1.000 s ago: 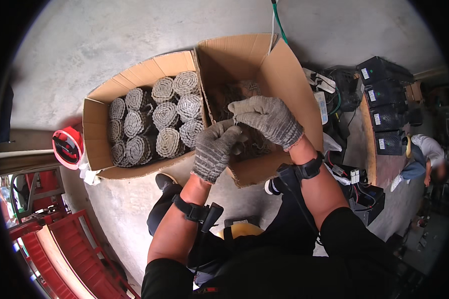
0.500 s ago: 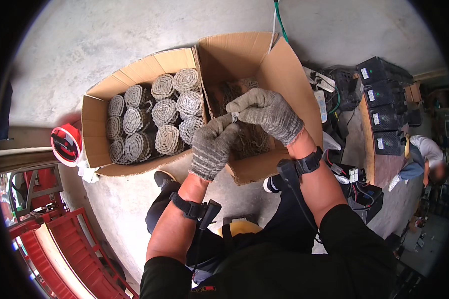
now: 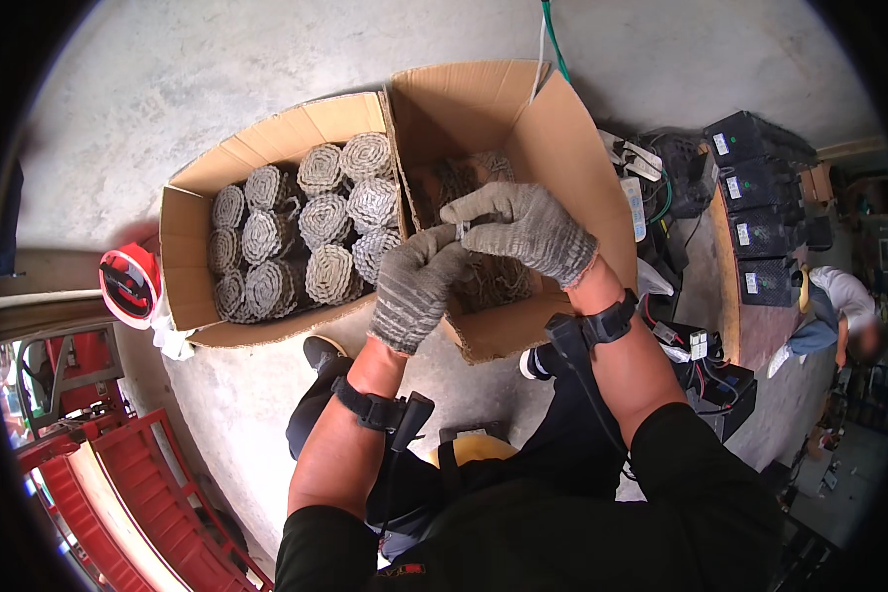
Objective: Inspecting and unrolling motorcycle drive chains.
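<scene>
My left hand [image 3: 416, 286] and my right hand [image 3: 533, 229], both in grey knitted gloves, meet above the front of the right-hand cardboard box [image 3: 574, 148]. Between their fingertips is a small pale metal piece [image 3: 461, 230], possibly a chain link; the gloves hide most of it. Both hands are closed in a pinch on it. Below them, dark, loose chains [image 3: 493, 281] lie in that box, partly covered by my hands. Close by on the left, a second cardboard box [image 3: 189, 261] holds several grey rolled-up chains [image 3: 324, 221] standing in rows.
A red-and-white round object [image 3: 130, 286] sits left of the boxes, near a red metal frame [image 3: 158, 493]. On the right are stacked black crates [image 3: 760, 222], cables and a black device [image 3: 725, 395]. Farther right, another person [image 3: 839, 306] bends over. A green cable [image 3: 555, 44] hangs behind the boxes.
My hands keep pinching the small metal piece. The left hand has shifted very slightly left, and the right fingers have tilted a little lower.
</scene>
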### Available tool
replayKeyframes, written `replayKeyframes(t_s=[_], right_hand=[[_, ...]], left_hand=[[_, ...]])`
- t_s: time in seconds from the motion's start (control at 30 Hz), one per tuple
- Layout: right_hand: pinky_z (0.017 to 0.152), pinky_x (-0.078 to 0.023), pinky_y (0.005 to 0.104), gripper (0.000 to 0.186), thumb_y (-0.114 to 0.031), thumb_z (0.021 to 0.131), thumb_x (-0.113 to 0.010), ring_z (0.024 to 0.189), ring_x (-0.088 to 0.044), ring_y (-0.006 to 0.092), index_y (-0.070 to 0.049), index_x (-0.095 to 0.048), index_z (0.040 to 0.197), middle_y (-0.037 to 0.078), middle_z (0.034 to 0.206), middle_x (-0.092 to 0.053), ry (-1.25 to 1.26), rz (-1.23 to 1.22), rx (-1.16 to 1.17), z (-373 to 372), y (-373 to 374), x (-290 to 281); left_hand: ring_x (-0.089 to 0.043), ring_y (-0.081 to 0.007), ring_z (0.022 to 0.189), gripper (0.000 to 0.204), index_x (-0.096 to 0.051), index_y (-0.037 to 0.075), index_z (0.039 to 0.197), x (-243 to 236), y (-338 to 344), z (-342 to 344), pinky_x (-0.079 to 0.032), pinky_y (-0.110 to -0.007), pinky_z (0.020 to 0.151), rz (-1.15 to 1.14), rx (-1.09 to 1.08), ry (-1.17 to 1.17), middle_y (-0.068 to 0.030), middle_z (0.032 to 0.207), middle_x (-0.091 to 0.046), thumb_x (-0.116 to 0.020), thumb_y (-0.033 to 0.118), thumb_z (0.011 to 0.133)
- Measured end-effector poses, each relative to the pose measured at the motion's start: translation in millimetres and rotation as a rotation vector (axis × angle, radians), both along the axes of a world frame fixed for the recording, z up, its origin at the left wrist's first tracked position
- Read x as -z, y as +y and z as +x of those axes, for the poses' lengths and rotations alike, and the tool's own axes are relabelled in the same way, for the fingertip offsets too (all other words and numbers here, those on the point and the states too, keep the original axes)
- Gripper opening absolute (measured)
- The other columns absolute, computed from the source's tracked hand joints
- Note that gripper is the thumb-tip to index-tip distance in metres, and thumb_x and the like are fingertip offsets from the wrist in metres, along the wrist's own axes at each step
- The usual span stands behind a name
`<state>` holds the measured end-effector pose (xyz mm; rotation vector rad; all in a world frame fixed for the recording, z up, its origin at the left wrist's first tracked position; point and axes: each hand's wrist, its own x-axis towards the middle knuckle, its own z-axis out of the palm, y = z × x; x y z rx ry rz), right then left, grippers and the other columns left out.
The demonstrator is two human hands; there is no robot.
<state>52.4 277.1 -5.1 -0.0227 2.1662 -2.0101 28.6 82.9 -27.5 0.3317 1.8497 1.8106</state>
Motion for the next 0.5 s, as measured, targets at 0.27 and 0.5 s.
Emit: replayKeyframes(t_s=[0.27,0.5], right_hand=[[0.090,-0.053,0.0312,0.025,-0.010,0.084,-0.071,0.101,-0.067,0.0196,-0.004,-0.070,0.109,0.008,0.107,-0.071,0.250,0.267,0.004,2.0,-12.1,4.7],[0.097,-0.051,0.0324,0.040,-0.003,0.085,-0.069,0.109,-0.064,0.0202,-0.003,-0.063,0.124,0.012,0.122,-0.066,0.355,0.298,-0.104,-0.3,-8.9,6.6]], left_hand=[[-0.068,-0.0170,0.078,0.035,-0.062,-0.011,0.113,0.8,-5.2,-8.2,-0.053,-0.027,0.077,0.242,0.070,-0.255,-0.0127,0.093,-0.071,-0.058,0.020,0.097],[-0.068,-0.0155,0.079,0.028,-0.064,-0.007,0.112,9.1,-3.0,-7.7,-0.053,-0.025,0.075,0.311,0.051,-0.295,-0.0112,0.098,-0.071,-0.060,0.016,0.096]])
